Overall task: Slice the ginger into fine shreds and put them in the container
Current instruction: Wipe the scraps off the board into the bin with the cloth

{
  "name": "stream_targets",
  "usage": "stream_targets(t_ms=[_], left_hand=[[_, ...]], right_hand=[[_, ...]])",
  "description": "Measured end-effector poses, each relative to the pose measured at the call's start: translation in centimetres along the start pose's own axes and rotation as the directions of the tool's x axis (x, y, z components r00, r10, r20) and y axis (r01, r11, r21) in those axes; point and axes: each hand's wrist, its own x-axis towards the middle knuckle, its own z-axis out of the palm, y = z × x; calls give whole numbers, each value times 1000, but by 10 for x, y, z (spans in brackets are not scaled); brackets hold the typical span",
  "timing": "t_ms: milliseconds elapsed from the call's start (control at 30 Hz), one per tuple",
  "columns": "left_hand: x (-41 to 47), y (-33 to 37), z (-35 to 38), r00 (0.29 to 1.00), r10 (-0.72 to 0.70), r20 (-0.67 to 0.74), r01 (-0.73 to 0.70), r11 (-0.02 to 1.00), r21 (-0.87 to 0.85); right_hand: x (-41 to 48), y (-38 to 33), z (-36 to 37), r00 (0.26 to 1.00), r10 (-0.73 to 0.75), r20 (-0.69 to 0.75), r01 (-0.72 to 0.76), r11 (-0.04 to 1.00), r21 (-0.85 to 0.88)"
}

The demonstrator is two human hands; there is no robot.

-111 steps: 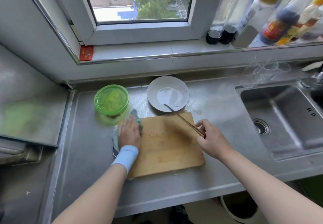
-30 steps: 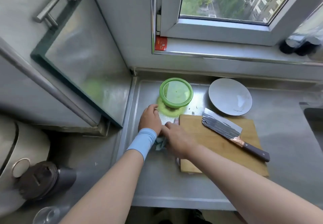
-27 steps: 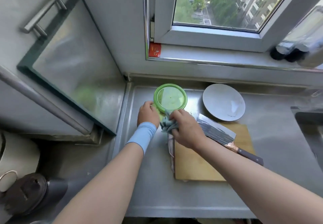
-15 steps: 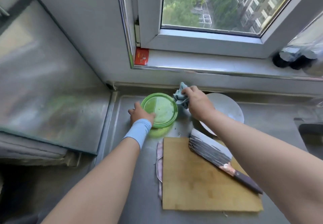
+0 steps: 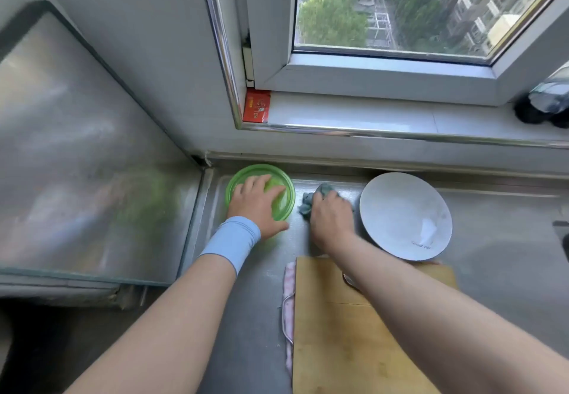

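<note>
Far left, the left hand (image 5: pixel 257 209) lies flat on the green container (image 5: pixel 284 199). Its fingers are spread and fairly straight over the lid, thumb at the near rim. It's pinning the thing, I'd say, so it can't skid on the steel counter (image 5: pixel 246 316). What's inside? Can't tell, because the tinted lid and the hand cover it. No ginger shows anywhere in view, so the shreds are most likely in there already. Just beside it, the right hand (image 5: pixel 331 221) has its fingers bunched round a teal cloth (image 5: pixel 318 192). It presses the cloth to the counter in the gap between container and plate, which looks like a wipe-down. Nearer the person, the board (image 5: pixel 338 347) lies bare of ginger. A pink mat (image 5: pixel 288 295) peeks out under its left edge, probably to stop it sliding. On the right, the white plate (image 5: pixel 400 209) sits at the board's far edge, with no food on it that I can see.
</note>
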Motion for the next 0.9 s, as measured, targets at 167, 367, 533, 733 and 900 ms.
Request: stream_targets(t_ms=[167,367,533,733,900], left_hand=[[2,-5,-1,999,-39,14,38,998,40],[-4,9,5,974,78,-213,-105,988,-117],[-21,30,22,911,111,-397,-255,909,-331],[-31,14,28,905,78,-418,-194,950,-244],[-17,18,16,997,21,-72,-29,995,-100]], right_hand=[[-36,-25,-2,981,-194,11,186,951,246],[-6,34,-31,1000,-16,9,10,872,489],[-24,9,-7,956,13,294,-130,914,385],[-41,-16,-4,955,27,295,-180,842,508],[-25,10,-32,996,92,23,-83,727,682]])
